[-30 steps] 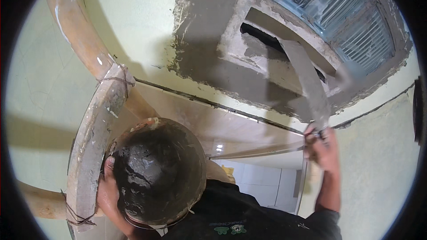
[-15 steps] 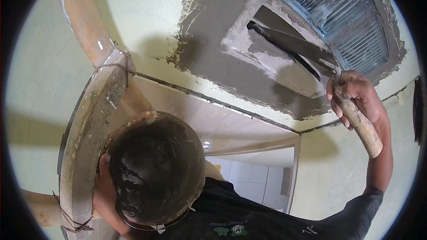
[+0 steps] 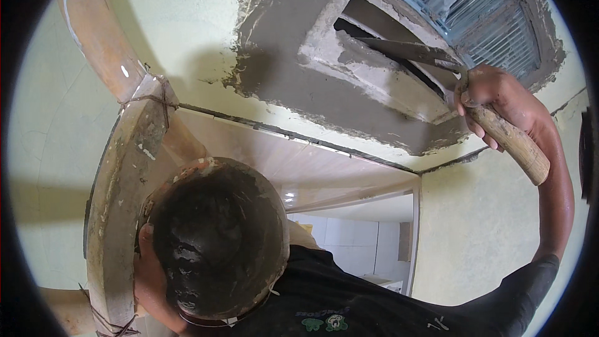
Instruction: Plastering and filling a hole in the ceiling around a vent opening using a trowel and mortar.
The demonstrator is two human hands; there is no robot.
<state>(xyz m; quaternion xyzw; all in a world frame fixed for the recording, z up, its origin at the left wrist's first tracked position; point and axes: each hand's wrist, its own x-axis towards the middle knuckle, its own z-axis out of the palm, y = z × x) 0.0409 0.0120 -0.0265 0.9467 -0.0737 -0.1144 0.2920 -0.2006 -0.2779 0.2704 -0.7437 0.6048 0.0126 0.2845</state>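
Trowel (image 3: 405,50) against wet grey plaster (image 3: 293,37)

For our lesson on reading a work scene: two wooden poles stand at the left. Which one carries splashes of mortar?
The flat-faced pole nearer the bucket, speckled with pale mortar. The round pole lashed behind it at the binding is smooth, shiny and mostly clean.
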